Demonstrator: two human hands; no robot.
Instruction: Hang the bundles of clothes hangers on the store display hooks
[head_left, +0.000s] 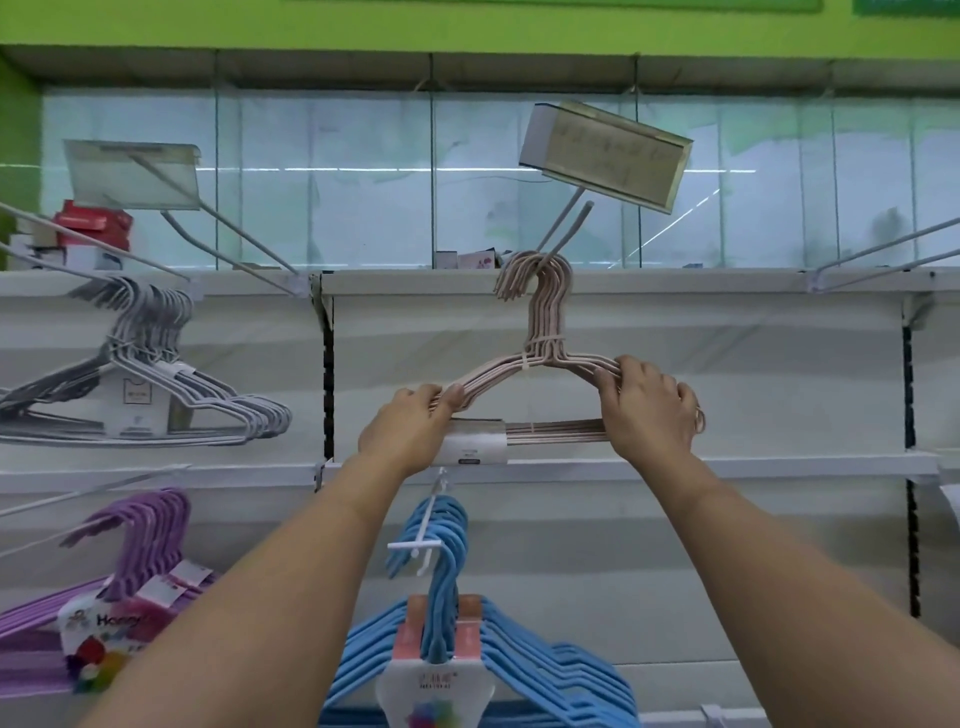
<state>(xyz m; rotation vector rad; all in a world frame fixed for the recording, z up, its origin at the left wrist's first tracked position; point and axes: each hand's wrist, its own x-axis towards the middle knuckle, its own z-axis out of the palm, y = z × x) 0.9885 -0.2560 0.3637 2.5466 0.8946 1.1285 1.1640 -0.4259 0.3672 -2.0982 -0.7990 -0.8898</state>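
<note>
Up high, I had both hands on the pink hanger bundle (540, 364), arms stretched toward the top row of the display. My left hand (410, 428) gripped the bundle's left shoulder, thumb over the wires and fingers curled beneath. My right hand (649, 410) clamped the right shoulder the same way, fingers (608, 387) wrapped over the sloping wires. The bundle's hooked tops sat at the display hook (569, 226), looped around the wire prong just below its tilted price tag holder (605, 156); I could not tell whether the weight rested fully on the prong. A white paper label (475, 441) wrapped the bundle's bottom bar beside my left hand, and a thin tie cinched the necks together.

Off to the left, a grey hanger bundle (150, 374) hung from its own long prong. Lower left, a purple hanger bundle (130, 561) dangled with a colourful card. Straight below my hands, a blue hanger bundle (467, 649) hung on a white hook, between my forearms. Behind everything ran the white shelf backing (727, 364), and a green wall (467, 26) topped the scene.
</note>
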